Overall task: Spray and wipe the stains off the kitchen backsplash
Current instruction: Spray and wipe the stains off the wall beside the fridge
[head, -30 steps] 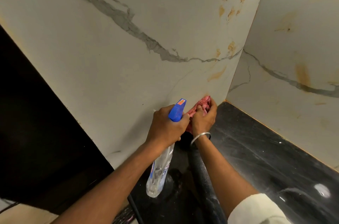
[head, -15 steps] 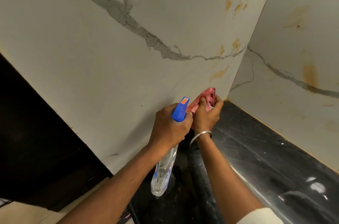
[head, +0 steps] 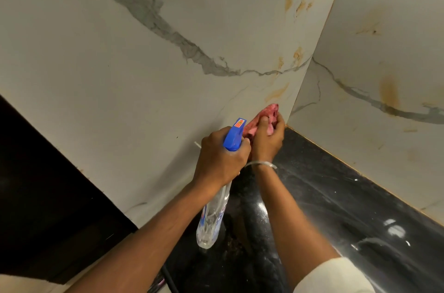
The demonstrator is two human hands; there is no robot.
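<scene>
Step in hand, as judged: wiping low in the corner, with the sprayer held ready. Right hand (head: 266, 141): fingers curled round a bunched pink cloth (head: 270, 110), soft and crumpled, which appears pressed to the backsplash (head: 144, 100) just beyond the fingertips. Left hand (head: 221, 160): fingers wrapped round the neck of a spray bottle (head: 212, 223); its clear plastic body hangs below the fist and its blue trigger head rises above the knuckles, beside the right thumb. Backsplash: glossy white marble-look slab with grey veins. Stains (head: 276, 93): an orange-brown smear just above the cloth-holding fingers, a blotchy cluster well above, more on the adjoining right panel. Countertop (head: 336, 196): polished black stone beneath both wrists. Next move, likely: carry the cloth up onto the nearest smear with firm pressure, spraying first if it is dry.
</scene>
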